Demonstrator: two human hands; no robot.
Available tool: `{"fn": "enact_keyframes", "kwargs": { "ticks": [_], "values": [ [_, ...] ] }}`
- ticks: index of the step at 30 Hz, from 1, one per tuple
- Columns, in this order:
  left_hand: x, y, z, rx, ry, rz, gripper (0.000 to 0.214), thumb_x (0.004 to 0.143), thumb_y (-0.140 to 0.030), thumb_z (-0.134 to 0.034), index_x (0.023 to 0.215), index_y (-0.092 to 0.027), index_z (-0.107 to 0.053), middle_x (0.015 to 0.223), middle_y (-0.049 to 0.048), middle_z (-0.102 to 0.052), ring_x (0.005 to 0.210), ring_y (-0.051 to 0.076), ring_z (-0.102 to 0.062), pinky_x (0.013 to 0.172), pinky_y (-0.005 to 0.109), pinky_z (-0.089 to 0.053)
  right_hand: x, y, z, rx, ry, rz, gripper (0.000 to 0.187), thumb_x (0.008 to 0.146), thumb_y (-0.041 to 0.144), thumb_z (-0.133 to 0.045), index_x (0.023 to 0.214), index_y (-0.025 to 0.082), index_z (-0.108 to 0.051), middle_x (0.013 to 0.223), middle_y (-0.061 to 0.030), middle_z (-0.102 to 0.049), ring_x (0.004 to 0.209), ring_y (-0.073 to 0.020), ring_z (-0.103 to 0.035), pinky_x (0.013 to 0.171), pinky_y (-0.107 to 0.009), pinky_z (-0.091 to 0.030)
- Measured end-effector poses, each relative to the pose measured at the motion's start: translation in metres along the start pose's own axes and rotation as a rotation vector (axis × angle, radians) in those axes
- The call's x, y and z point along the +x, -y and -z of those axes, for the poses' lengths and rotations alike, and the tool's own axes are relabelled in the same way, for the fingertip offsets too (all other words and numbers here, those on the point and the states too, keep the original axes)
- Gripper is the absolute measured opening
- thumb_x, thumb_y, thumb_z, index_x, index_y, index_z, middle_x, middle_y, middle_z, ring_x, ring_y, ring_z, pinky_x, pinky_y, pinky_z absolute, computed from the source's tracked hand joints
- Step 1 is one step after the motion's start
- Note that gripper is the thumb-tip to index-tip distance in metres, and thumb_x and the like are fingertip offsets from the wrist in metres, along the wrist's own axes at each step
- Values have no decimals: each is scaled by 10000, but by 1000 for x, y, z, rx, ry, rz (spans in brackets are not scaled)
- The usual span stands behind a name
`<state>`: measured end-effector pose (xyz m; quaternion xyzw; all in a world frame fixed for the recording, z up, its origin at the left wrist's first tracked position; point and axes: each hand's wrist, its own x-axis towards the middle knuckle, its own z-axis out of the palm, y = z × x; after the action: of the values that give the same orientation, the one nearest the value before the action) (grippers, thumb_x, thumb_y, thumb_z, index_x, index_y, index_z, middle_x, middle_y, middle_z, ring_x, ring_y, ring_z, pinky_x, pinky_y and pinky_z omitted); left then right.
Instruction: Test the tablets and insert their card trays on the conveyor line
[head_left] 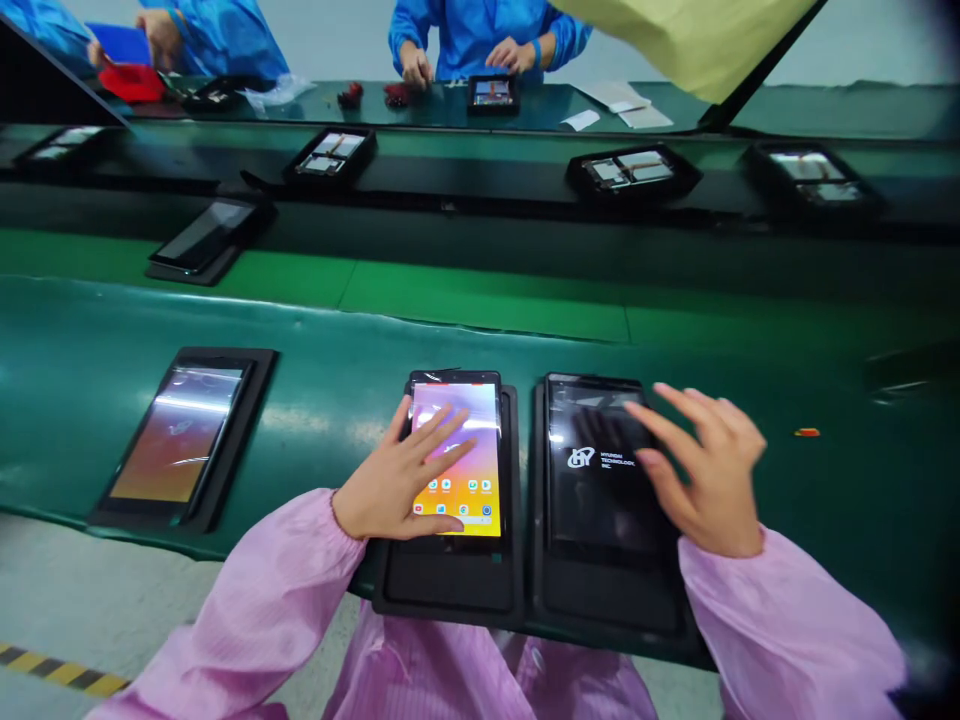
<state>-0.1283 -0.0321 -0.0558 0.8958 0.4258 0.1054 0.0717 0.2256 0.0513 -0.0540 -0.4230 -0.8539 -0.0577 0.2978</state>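
My left hand (pixel 409 475) is spread over a lit tablet (pixel 484 440) whose screen shows a home page with several app icons. That tablet lies on a black tray (pixel 450 585). Beside it, a second tablet (pixel 592 510) shows a white logo on a dark screen and rests on another black tray (pixel 607 605). My right hand (pixel 705 465) is at this tablet's right edge, its fingers apart and holding nothing; whether the fingertips touch the glass I cannot tell. A third tablet (pixel 172 430), its screen glowing, lies on a tray to the left.
Another tablet (pixel 206 235) sits on its tray at the back left. Behind the green table (pixel 322 390), a dark conveyor belt (pixel 465 170) carries several opened devices (pixel 330 155). Co-workers in blue sleeves (pixel 416 25) handle parts across it. A small orange piece (pixel 807 433) lies at the right.
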Motion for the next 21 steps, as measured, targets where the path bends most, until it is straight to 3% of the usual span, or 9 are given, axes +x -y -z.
{"fn": "enact_keyframes", "kwargs": {
  "ticks": [4,8,10,15,18,21],
  "values": [
    [10,5,3,50,57,-133,797,837,-689,-469,1454,-194,-367,1519,136,-368,1408,300,-343,1184,576,-10,-39,-40,-2,30,-348,-419,370,953,375,-414,1076,198,-716,1132,-112,-688,1101,-281,-617,1012,-504,-369],
    [-9,9,10,86,19,-140,768,840,-675,-484,1402,-152,-440,1463,149,-450,1365,276,-418,1204,529,-40,-56,-51,-2,31,-555,-666,421,961,392,-380,977,205,-756,987,-90,-736,1012,-271,-656,954,-464,-425],
    [-20,10,12,107,1,-137,734,846,-642,-509,1382,-143,-462,1429,151,-492,1342,272,-449,1209,515,-65,-57,-50,-2,28,-597,-715,445,961,409,-369,966,201,-762,970,-93,-741,998,-273,-656,924,-448,-440],
    [-31,13,13,124,-88,-156,557,869,-515,-545,1274,-132,-553,1317,158,-596,1242,263,-552,1184,499,-224,-56,-46,-4,36,-531,-708,460,960,431,-359,964,193,-753,983,-84,-739,979,-260,-657,949,-452,-420],
    [-22,10,12,122,-183,-162,397,865,-425,-570,1138,-141,-622,1166,128,-687,1106,236,-637,1147,475,-314,-57,-45,-5,29,-537,-711,455,961,424,-359,960,195,-752,985,-81,-739,969,-258,-658,947,-459,-420],
    [-3,3,10,145,-265,-46,355,869,-354,-569,1160,-154,-606,1169,113,-687,1083,223,-646,1152,484,-302,-56,-44,-5,29,-565,-716,455,963,426,-365,948,192,-756,970,-87,-742,958,-255,-658,930,-446,-425]
  ]
}}
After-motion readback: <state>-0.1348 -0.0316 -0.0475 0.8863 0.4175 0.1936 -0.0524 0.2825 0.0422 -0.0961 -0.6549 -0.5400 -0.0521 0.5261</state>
